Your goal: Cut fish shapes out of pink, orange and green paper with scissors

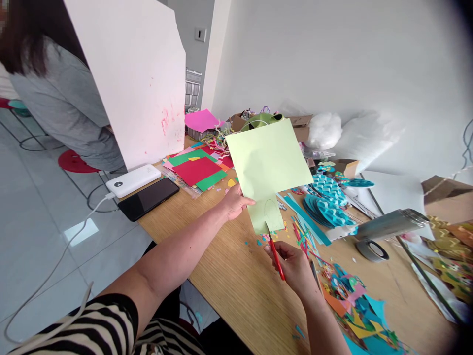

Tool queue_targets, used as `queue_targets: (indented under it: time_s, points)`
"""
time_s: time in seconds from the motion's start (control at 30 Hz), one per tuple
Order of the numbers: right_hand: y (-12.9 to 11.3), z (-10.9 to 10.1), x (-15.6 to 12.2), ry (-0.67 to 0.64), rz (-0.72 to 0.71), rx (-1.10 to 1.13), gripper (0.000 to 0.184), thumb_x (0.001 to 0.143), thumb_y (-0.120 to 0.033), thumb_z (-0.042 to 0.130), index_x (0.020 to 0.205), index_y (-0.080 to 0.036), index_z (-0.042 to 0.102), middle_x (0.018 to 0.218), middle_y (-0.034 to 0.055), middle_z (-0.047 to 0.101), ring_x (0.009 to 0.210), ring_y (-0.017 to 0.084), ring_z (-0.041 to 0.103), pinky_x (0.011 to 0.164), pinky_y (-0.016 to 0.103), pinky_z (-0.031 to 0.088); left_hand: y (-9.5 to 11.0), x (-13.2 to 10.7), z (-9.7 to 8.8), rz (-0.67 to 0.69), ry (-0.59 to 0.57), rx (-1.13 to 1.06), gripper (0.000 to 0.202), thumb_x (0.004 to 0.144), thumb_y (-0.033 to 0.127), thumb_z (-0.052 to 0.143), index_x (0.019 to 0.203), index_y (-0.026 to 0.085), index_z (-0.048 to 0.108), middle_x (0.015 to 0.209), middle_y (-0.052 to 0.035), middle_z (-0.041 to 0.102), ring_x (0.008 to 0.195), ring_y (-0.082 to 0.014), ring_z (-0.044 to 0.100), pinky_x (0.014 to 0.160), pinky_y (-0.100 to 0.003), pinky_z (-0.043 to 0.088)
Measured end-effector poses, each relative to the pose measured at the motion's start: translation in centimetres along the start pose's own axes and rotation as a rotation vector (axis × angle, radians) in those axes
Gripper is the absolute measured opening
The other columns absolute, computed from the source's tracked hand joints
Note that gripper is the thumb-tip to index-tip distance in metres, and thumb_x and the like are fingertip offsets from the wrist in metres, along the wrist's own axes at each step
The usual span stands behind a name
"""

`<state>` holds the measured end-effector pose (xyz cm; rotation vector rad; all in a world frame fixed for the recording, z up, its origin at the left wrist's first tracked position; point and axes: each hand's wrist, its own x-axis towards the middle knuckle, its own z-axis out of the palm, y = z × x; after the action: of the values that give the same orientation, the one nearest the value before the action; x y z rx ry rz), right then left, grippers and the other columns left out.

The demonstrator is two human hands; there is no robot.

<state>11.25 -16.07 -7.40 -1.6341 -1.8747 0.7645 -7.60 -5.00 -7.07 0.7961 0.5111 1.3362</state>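
Note:
Pinched at its left edge, a pale green sheet of paper [269, 158] is held up over the table by my left hand [237, 202]. A curved pencil outline shows on its narrow lower part, and a piece is cut away at the lower right. My right hand [293, 264] is closed round the red handles of a pair of scissors [275, 254]. The scissors' blades meet the lower edge of the paper, just below the drawn outline. Small paper bits lie on the table beneath them.
On the wooden table [221, 291], a phone [149, 198] and a white power bank [133, 180] lie left, near coloured sheets [201, 172]. Right are blue wavy paper pieces [325, 197], a metal flask [391, 224], a tape roll [372, 250] and scraps [354, 305]. A person [70, 93] sits behind a white board [144, 74].

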Motion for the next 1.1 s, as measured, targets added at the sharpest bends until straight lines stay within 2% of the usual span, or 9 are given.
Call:
queue_targets:
  time_s: [0.13,0.37,0.63,0.87,1.1]
  points:
    - [-0.02,0.11,0.01,0.02,-0.019,-0.035,0.054,0.074,-0.068,0.059,0.055,-0.018,0.054,0.046,-0.0015,0.046,0.044,0.011,0.043,0.041,0.022,0.029,0.05,-0.24,0.19,-0.024,-0.027,0.011,0.044,0.047,0.007,0.07,0.089,0.017,0.063,0.094,-0.004,0.072,0.096,-0.0238,0.065,0.085,-0.034,0.046]
    - [0.06,0.16,0.0,0.026,-0.028,-0.038,0.053,0.076,-0.067,0.058,0.059,-0.017,0.058,0.048,-0.0013,0.048,0.045,0.011,0.044,0.041,0.022,0.03,0.06,-0.47,0.37,-0.023,-0.082,0.001,0.053,0.045,0.002,0.069,0.095,0.018,0.063,0.104,-0.0056,0.071,0.102,-0.0246,0.063,0.083,-0.031,0.047]
    - [-0.08,0.19,-0.05,0.017,-0.061,-0.009,0.053,0.079,-0.066,0.055,0.059,-0.017,0.058,0.048,-0.0012,0.048,0.045,0.012,0.044,0.041,0.022,0.031,-0.2,-0.45,0.42,-0.067,-0.076,-0.013,0.047,0.044,0.001,0.068,0.088,0.017,0.06,0.094,-0.0043,0.07,0.094,-0.0221,0.064,0.075,-0.028,0.046]
    - [-0.22,0.11,-0.08,0.002,-0.096,-0.069,0.051,0.082,-0.063,0.053,0.06,-0.018,0.055,0.051,-0.0018,0.045,0.047,0.011,0.039,0.044,0.022,0.029,-0.36,-0.5,0.44,-0.065,-0.072,0.033,0.047,0.046,0.001,0.066,0.089,0.017,0.06,0.089,-0.0022,0.069,0.089,-0.0199,0.063,0.073,-0.026,0.043]
    - [-0.08,0.21,-0.05,0.033,-0.061,-0.124,0.05,0.079,-0.064,0.055,0.06,-0.018,0.052,0.053,-0.0034,0.039,0.051,0.011,0.034,0.048,0.023,0.026,-0.38,-0.72,0.73,-0.088,-0.061,0.052,0.045,0.046,0.0,0.064,0.088,0.017,0.06,0.085,-0.0009,0.069,0.081,-0.0172,0.062,0.071,-0.025,0.043]
